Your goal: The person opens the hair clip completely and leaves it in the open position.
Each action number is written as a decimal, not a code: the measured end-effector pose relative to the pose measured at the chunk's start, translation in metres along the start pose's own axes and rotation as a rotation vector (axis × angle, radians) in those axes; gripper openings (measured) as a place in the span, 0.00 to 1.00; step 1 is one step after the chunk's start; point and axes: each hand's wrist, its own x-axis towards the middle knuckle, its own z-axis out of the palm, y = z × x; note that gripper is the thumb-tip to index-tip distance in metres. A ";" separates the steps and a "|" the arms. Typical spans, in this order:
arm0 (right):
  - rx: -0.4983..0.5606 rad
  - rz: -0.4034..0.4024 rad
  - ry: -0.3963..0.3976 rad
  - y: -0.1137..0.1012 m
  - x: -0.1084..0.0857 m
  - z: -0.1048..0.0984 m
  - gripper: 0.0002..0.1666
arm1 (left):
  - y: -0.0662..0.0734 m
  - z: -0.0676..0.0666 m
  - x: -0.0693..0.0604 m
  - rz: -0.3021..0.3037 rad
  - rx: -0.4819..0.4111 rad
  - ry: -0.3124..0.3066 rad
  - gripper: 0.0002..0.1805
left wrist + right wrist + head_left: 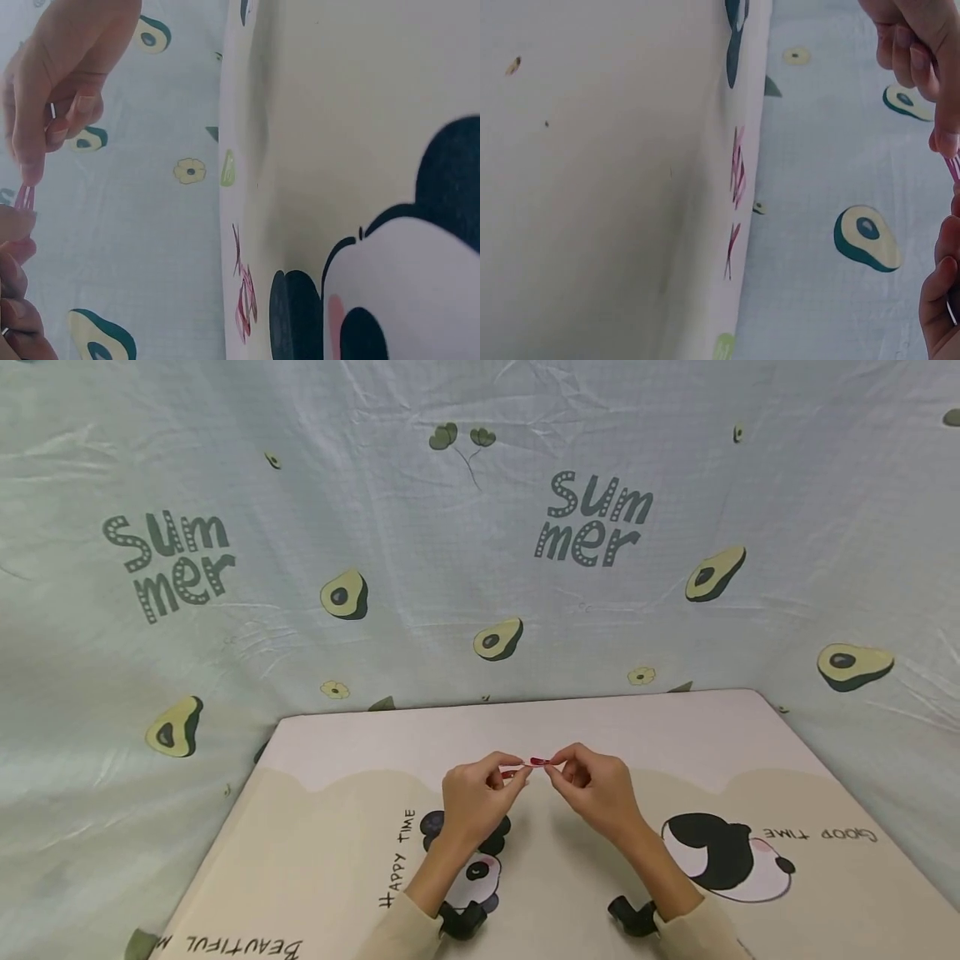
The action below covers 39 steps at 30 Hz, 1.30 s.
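Observation:
My left hand (480,793) and right hand (596,785) meet above the far part of the table. Between thumbs and fingertips they pinch a small thin pink band (25,197), held taut. Its strands run close together, and its exact kind is too small to tell. In the right wrist view the pink band (952,165) shows only at the edge, with the left hand (922,67) above it and the right hand (943,300) below. Thin red and pink strands (246,300) lie on the table's far strip; in the head view the hands partly hide this spot.
The table (315,843) carries a printed cover with panda and dog drawings and lettering. A pale curtain (420,527) with avocado prints hangs behind and at both sides. Black wrist cameras (462,920) sit by both sleeves. A green piece (228,167) shows near the far edge.

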 end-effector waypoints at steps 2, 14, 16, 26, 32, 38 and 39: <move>-0.007 -0.016 -0.001 -0.002 0.001 0.000 0.11 | 0.000 -0.003 0.000 0.005 -0.003 0.003 0.08; -0.011 -0.071 0.005 -0.004 -0.004 -0.002 0.13 | 0.002 -0.011 -0.002 0.060 -0.037 -0.009 0.09; -0.007 -0.067 0.003 -0.004 -0.005 -0.003 0.13 | 0.002 -0.012 -0.002 0.067 -0.042 -0.011 0.09; 0.007 -0.101 0.037 -0.009 -0.008 -0.005 0.15 | 0.006 -0.017 -0.001 0.079 -0.075 -0.011 0.08; 0.039 -0.166 0.085 -0.015 -0.007 -0.005 0.18 | 0.008 -0.018 -0.006 0.125 -0.138 0.046 0.08; 0.092 -0.196 0.111 -0.018 -0.006 -0.004 0.20 | 0.008 -0.016 -0.007 0.158 -0.200 0.085 0.09; 0.094 -0.197 0.112 -0.019 -0.006 -0.004 0.20 | 0.007 -0.016 -0.007 0.166 -0.201 0.091 0.09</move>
